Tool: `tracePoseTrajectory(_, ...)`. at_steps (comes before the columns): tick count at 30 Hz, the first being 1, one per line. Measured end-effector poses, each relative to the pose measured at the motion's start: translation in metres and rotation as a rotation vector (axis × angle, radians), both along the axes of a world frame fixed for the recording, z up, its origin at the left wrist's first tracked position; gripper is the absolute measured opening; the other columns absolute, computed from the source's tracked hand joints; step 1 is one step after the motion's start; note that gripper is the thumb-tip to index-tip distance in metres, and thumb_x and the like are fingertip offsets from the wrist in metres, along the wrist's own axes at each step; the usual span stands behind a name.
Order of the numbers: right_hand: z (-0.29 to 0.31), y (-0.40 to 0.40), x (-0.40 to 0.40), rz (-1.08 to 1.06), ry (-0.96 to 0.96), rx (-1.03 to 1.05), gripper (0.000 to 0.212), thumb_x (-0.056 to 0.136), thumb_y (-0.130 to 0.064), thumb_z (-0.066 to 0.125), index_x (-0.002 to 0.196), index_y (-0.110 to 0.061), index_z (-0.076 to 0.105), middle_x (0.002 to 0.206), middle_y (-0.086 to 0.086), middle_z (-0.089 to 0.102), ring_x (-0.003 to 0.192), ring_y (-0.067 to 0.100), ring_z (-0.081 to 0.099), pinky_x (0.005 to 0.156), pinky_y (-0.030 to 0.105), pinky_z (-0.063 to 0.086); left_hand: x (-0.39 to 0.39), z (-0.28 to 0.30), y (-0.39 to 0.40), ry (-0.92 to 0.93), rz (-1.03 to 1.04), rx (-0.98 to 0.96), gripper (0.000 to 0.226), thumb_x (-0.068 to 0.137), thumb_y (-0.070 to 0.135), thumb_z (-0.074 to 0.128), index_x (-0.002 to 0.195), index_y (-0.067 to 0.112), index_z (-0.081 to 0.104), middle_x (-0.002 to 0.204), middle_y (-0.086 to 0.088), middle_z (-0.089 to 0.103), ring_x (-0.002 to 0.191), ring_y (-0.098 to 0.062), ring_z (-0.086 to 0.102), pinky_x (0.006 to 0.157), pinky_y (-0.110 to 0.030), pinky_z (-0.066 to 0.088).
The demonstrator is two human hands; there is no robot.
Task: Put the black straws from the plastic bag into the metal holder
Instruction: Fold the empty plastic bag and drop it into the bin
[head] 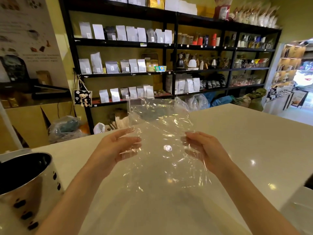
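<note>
Behind your tabletop (pixel 237 141) runs a tall black shelving unit (pixel 169 44) stacked with pale pouches, kettles and jars, all too soft and small for you to read any label. You hold the plastic bag (pixel 162 133) up over the pale surface with both hands, set well apart at its 2 side edges. Your left hand (pixel 116 148) curls its fingers round the left edge, with film lying over the fingertips. Your right hand (pixel 205 150) grips the right edge the same way, and the crinkled film blurs its fingers. The bag is clear and looks slack; you can see the tabletop and shelves straight through it, and no dark shape shows inside. Its top edge rises in front of the lowest shelf row.

The metal holder (pixel 25 187) stands at your lower left, cut off by the frame's left edge, just beside your left forearm. Its inside reads only as a dark hollow, so you cannot tell whether the black straws are in it. Dark oval holes pierce its shiny wall.

To your right the tabletop stretches wide and bare toward its far edge. A dark object (pixel 309 184) is clipped by the right border, too cut off to identify.
</note>
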State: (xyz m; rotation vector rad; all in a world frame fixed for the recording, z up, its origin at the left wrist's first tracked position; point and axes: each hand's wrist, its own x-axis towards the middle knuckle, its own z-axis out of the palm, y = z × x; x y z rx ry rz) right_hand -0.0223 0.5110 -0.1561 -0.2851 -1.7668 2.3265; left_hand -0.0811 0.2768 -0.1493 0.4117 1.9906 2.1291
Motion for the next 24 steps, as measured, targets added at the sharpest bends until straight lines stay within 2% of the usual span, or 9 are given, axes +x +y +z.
tracePoseTrajectory(3,-0.002,0.001,0.001,0.016,-0.011,-0.033,0.012,0.081,-0.015,0.06,0.088,-0.007,0.066,0.074,0.01,0.071,0.059,0.016,0.065,0.047,0.021,0.051,0.002,-0.003,0.0,-0.011,0.038,-0.02,0.047,0.077,0.005,0.063,0.122,0.012,0.052,0.074,-0.002,0.075,0.068,-0.012,0.069,0.074,-0.033,0.056)
tracePoseTrajectory(6,-0.006,0.005,0.0,-0.009,0.049,-0.003,0.024,0.086,-0.005,0.054,0.107,-0.015,0.057,0.067,0.009,0.073,0.055,0.017,0.067,0.046,0.022,0.052,0.007,-0.004,0.002,-0.039,0.074,-0.015,0.063,0.076,0.002,0.063,0.132,0.016,0.038,0.073,-0.006,0.075,0.064,-0.016,0.069,0.067,-0.028,0.058)
tracePoseTrajectory(8,-0.009,0.011,0.0,0.033,0.095,0.088,0.036,0.087,0.0,0.052,0.113,-0.024,0.056,0.069,0.011,0.074,0.057,0.018,0.069,0.051,0.025,0.056,0.012,-0.006,0.002,-0.041,0.107,-0.023,0.072,0.077,0.0,0.062,0.137,0.026,0.03,0.077,-0.011,0.074,0.064,-0.019,0.069,0.062,-0.028,0.057)
tracePoseTrajectory(10,-0.009,0.017,0.001,0.136,0.114,0.191,0.032,0.088,-0.001,0.052,0.111,-0.02,0.063,0.075,0.011,0.075,0.062,0.02,0.07,0.059,0.027,0.058,0.02,-0.006,0.002,0.003,0.129,-0.059,0.073,0.08,0.0,0.058,0.136,0.037,0.029,0.082,-0.015,0.072,0.07,-0.024,0.067,0.067,-0.032,0.055)
tracePoseTrajectory(13,-0.006,0.023,0.002,0.302,0.144,0.336,0.025,0.085,-0.01,0.056,0.107,-0.014,0.067,0.088,0.007,0.076,0.079,0.02,0.072,0.071,0.025,0.057,0.031,-0.005,-0.004,0.035,0.152,-0.111,0.057,0.083,0.002,0.054,0.126,0.038,0.044,0.076,-0.009,0.071,0.072,-0.021,0.066,0.071,-0.032,0.056)
tracePoseTrajectory(15,-0.004,0.024,0.006,0.375,0.147,0.473,0.029,0.08,-0.011,0.062,0.108,-0.015,0.066,0.093,0.002,0.076,0.088,0.017,0.071,0.076,0.02,0.055,0.037,-0.006,-0.013,0.041,0.164,-0.164,0.044,0.084,0.004,0.053,0.119,0.029,0.054,0.071,-0.003,0.073,0.071,-0.018,0.069,0.071,-0.027,0.058)
tracePoseTrajectory(17,-0.002,0.022,0.013,0.408,0.13,0.583,0.036,0.076,-0.006,0.068,0.11,-0.016,0.065,0.093,-0.003,0.076,0.09,0.012,0.07,0.076,0.017,0.053,0.045,-0.005,-0.023,0.077,0.171,-0.277,0.036,0.082,0.006,0.057,0.115,0.021,0.059,0.077,0.001,0.076,0.074,-0.014,0.071,0.071,-0.022,0.057)
tracePoseTrajectory(21,0.003,0.009,0.032,0.25,0.148,0.898,0.031,0.074,-0.012,0.073,0.105,-0.016,0.068,0.085,-0.008,0.075,0.079,0.001,0.069,0.068,0.002,0.047,0.077,-0.005,-0.037,0.172,0.241,-0.502,0.036,0.072,0.013,0.07,0.107,0.017,0.064,0.085,0.002,0.076,0.08,-0.008,0.07,0.079,-0.022,0.053)
tracePoseTrajectory(24,0.011,-0.005,0.059,0.088,0.274,1.122,0.013,0.077,-0.021,0.071,0.09,-0.021,0.072,0.079,-0.005,0.072,0.07,-0.008,0.063,0.062,0.0,0.042,0.112,-0.004,-0.05,0.259,0.311,-0.537,0.026,0.067,0.019,0.074,0.093,0.018,0.069,0.081,0.005,0.073,0.075,-0.003,0.07,0.068,-0.012,0.053)
